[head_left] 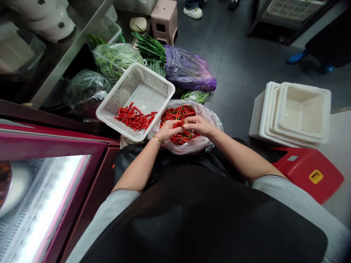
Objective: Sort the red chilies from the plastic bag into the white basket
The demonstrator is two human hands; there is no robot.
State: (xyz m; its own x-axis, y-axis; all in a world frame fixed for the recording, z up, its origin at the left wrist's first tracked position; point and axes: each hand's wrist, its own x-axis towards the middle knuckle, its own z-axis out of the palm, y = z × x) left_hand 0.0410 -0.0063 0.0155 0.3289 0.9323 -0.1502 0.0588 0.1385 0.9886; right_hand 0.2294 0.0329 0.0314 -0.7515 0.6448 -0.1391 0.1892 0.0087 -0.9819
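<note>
Both of my hands meet over a clear plastic bag (215, 122) full of red chilies (181, 110), some with green stems. My left hand (169, 130), with a gold bangle at the wrist, is closed with its fingertips on a red chili (178, 124). My right hand (199, 126) pinches at the stem end of that chili, thumb and fingers together. To the left of the bag, a white perforated basket (137, 71) sits tilted, with a pile of red chilies (134, 117) at its near end; these show no green stems that I can make out.
Bagged greens (117, 60) and a purple bag of long green stalks (189, 67) lie behind the basket. A pink stool (164, 18) stands farther back. Stacked white baskets (301, 109) and a red bin (309, 171) are right; a lit display fridge (52, 204) is left. Other people's feet (192, 12) show.
</note>
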